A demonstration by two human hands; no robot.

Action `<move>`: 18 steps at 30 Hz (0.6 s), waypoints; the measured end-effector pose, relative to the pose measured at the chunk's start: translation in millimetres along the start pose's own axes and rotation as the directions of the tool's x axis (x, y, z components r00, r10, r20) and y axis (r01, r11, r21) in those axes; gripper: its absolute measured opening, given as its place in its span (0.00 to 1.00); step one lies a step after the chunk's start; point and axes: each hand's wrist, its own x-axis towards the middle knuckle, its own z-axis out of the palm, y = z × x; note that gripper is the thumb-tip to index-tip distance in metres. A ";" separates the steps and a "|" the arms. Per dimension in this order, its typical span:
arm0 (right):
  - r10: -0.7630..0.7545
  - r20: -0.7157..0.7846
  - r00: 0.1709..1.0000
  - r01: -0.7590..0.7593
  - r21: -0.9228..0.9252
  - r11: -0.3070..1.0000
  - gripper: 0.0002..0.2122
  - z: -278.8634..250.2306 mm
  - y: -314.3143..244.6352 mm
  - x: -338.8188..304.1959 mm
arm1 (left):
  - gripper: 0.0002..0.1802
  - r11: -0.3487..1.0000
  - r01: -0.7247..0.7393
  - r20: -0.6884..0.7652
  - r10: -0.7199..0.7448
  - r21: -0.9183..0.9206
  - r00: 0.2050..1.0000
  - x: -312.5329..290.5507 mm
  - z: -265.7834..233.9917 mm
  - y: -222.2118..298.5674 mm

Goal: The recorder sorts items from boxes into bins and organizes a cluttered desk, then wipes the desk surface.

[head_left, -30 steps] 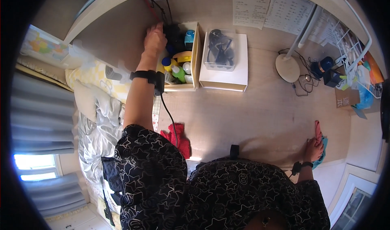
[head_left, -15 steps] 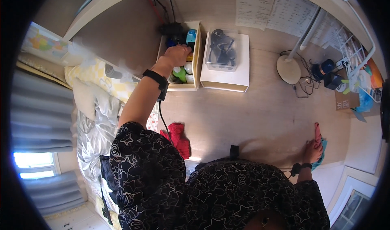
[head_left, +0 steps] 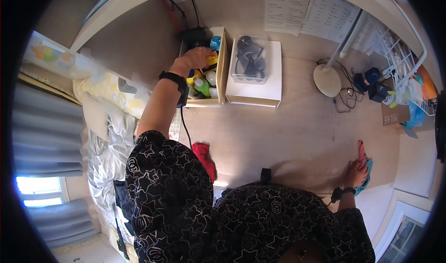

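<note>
My left hand (head_left: 197,57) is up at the wooden box (head_left: 222,63) on the far side of the tabletop (head_left: 288,133), its grip curled round a yellow thing (head_left: 212,59) at the top of the box; I cannot tell whether the fingers have truly closed on it or only rest against it. Below it, in the same box, stand a green bottle (head_left: 202,87) and other small bottles, packed close. My right hand (head_left: 357,172) lies flat on a blue and pink cloth (head_left: 364,163) at the near right edge, fingers spread, pressing it down. The risk I see is crowding: a lift at an angle could drag the neighbouring bottles over, and my sleeve or watch strap could catch the box's rim and shift it. The cable (head_left: 185,126) hanging under my wrist could snag too
</note>
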 end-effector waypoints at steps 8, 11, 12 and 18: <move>0.027 0.039 0.999 -0.029 0.059 0.998 0.30 -0.9 0.6 -0.7 | 0.28 0.992 -0.035 0.006 0.034 0.122 0.999 -5.0 3.2 8.6; -0.013 0.009 1.000 0.012 0.056 0.998 0.30 2.0 2.7 -0.3 | 0.23 0.999 -0.013 -0.063 0.016 0.051 0.998 -9.0 6.8 9.2; -0.017 -0.018 1.000 0.018 0.034 0.999 0.29 3.2 3.2 -0.5 | 0.22 0.999 0.033 -0.030 -0.032 0.039 0.999 -10.4 7.8 8.5; 0.043 -0.028 0.999 -0.041 0.062 0.997 0.28 8.5 2.6 -1.0 | 0.22 0.998 -0.036 -0.091 0.032 -0.053 0.995 -11.0 13.7 6.1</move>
